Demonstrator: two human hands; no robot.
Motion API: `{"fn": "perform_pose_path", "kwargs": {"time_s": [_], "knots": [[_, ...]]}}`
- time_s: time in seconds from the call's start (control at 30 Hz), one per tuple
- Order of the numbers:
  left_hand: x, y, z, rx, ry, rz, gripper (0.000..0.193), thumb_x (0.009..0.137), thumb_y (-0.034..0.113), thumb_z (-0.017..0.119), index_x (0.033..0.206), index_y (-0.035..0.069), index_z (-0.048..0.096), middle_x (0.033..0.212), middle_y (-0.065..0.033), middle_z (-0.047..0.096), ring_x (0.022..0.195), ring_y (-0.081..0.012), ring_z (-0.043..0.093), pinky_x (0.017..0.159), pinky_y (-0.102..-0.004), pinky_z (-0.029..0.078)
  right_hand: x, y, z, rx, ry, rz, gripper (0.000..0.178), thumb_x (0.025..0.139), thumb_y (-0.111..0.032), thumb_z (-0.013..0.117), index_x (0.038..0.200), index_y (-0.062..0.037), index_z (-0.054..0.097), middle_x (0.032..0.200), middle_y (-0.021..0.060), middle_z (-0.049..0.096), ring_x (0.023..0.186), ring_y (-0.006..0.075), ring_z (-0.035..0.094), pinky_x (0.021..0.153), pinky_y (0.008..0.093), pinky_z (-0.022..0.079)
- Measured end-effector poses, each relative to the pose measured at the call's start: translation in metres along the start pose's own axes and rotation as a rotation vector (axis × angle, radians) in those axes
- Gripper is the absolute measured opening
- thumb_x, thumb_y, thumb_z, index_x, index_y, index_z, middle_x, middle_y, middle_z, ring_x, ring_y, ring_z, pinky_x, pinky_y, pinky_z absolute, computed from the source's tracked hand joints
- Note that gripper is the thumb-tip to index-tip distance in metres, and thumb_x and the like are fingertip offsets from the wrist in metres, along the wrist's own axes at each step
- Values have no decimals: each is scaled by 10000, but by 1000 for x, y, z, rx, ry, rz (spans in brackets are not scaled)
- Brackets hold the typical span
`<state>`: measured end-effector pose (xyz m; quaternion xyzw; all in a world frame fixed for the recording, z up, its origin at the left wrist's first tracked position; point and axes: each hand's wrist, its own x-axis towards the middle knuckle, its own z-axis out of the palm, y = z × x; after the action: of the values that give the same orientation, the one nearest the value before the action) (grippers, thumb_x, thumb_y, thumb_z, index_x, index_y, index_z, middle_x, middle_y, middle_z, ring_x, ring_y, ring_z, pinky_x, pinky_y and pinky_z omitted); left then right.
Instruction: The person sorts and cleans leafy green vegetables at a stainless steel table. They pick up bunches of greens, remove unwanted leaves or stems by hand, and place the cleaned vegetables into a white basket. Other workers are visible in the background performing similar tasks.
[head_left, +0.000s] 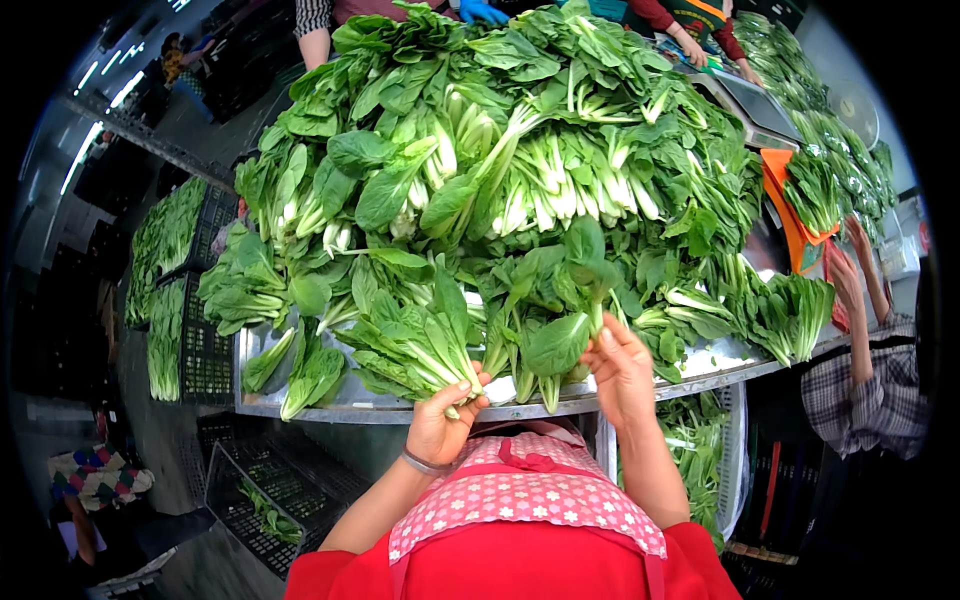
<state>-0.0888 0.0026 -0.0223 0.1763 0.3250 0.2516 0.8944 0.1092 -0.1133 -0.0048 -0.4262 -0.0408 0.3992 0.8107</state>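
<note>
My left hand (445, 420) is closed round the white stem ends of a bunch of leafy greens (420, 345), whose leaves fan out away from me over the table edge. In my right hand (618, 370) the fingers pinch the pale stem of a single green stalk (590, 275) with broad leaves, held upright just right of the bunch. Loose greens (525, 300) lie right behind both hands. Beyond them rises a large heap of the same greens (570, 180), many with white stems turned toward me.
The metal table (345, 408) has a curved front edge. Black crates (265, 500) stand below left, and a white basket of greens (735, 460) below right. At the right are a scale (755, 105), an orange sheet (785, 205) and a co-worker's hands (850, 265). Other people work across the heap.
</note>
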Motion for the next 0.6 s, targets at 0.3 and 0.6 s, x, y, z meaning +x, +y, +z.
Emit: {"fn": "perform_pose_path", "kwargs": {"time_s": [0.3, 0.6], "knots": [[-5, 9, 5, -60, -22, 24, 296, 773, -14, 552, 1065, 16, 519, 995, -76, 588, 925, -188, 570, 684, -319, 459, -24, 18, 25, 37, -142, 93, 292, 827, -68, 575, 1087, 6, 465, 945, 89, 575, 806, 178, 579, 703, 273, 473], [-33, 29, 28, -55, -81, 85, 311, 780, -1, 554, 1088, 4, 511, 1025, -96, 574, 922, -213, 566, 737, -331, 465, -32, 34, 43, -261, -144, 45, 344, 776, 48, 586, 1093, 19, 456, 953, 97, 567, 837, 147, 583, 764, 253, 483]]}}
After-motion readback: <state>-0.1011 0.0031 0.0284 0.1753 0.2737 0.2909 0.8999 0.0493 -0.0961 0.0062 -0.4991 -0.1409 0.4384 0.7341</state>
